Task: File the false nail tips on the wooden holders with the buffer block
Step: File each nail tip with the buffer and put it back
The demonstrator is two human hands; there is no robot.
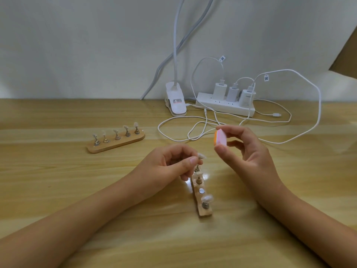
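The buffer block [220,138] is hovering above and beyond the near wooden holder [205,212], with the right hand [249,151] pinching it between thumb and fingertips. The left hand [173,164] is pinching a nail tip [201,156] over that holder's far end. A second holder [116,144] is lying well to its left, and a power strip [224,109] is sitting far behind it.

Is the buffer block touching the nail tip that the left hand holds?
Apart. The head view shows bare table between the buffer block and the nail tip.
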